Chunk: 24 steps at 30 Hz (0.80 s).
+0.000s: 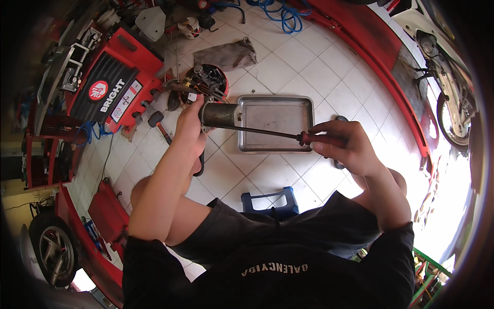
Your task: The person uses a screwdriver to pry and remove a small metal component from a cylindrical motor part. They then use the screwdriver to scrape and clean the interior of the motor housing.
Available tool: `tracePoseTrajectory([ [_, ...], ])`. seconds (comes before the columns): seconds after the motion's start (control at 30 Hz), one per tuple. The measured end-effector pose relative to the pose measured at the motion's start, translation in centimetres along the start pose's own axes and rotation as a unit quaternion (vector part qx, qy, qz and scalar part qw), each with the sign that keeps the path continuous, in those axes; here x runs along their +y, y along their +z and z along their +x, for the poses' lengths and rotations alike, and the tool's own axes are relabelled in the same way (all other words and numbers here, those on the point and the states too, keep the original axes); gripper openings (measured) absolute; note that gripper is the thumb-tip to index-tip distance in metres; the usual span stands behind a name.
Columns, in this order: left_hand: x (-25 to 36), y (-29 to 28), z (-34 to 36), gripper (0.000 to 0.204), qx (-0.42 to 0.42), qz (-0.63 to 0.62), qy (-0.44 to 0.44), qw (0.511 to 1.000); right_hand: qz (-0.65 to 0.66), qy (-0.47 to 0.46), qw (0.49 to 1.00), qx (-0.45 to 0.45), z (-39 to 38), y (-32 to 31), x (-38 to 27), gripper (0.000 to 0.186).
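Observation:
My left hand (190, 123) is wrapped round a dark metal cylinder that looks like a starter motor (220, 114), held level with its short shaft end to the right. In my right hand (346, 147) is a long screwdriver (267, 133), gripped by its red handle. Its dark shaft runs left along the near side of the cylinder. The tip is close to my left fingers, and I cannot tell what it touches. Below both, on the floor, lies a shallow metal tray (275, 150), partly hidden by the cylinder and the screwdriver.
A round container of tools and parts (211, 82) stands beyond my left hand, with a grey cloth (226, 54) behind it. A hammer (158, 123) lies left, by a red tool cabinet (116, 77). A blue stool (270, 202) is between my legs. Red lift edging (381, 77) curves right.

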<state>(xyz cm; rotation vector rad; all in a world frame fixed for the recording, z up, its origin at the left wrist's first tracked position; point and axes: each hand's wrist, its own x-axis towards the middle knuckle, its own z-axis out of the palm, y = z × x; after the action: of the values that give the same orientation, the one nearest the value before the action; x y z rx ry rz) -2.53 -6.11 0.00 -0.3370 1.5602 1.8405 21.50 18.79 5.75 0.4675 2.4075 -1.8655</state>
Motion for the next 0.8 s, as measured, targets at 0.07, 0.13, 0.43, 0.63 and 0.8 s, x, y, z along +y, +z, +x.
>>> tracePoseTrajectory([
  [0.07,-0.1,0.8,-0.3,0.024,0.019,-0.017,-0.020,0.999,0.038,0.069,0.996,0.033,0.1,-0.2,-1.4,0.035],
  [0.13,-0.6,-0.4,0.3,0.024,-0.016,-0.019,-0.016,1.000,0.046,0.116,0.991,0.048,0.4,0.1,-3.0,0.037],
  [0.43,-4.5,3.9,3.7,0.045,0.033,0.232,0.145,0.961,-0.109,-0.031,0.993,0.023,-0.7,-1.8,2.8,0.033],
  [0.63,-5.2,5.3,4.1,0.036,0.110,0.234,0.240,0.936,-0.105,-0.032,0.994,-0.030,1.3,-2.6,6.1,0.033],
  [0.8,-2.4,5.0,3.9,0.036,0.107,0.210,0.279,0.931,-0.140,-0.058,0.988,0.012,1.8,-0.3,4.2,0.032],
])
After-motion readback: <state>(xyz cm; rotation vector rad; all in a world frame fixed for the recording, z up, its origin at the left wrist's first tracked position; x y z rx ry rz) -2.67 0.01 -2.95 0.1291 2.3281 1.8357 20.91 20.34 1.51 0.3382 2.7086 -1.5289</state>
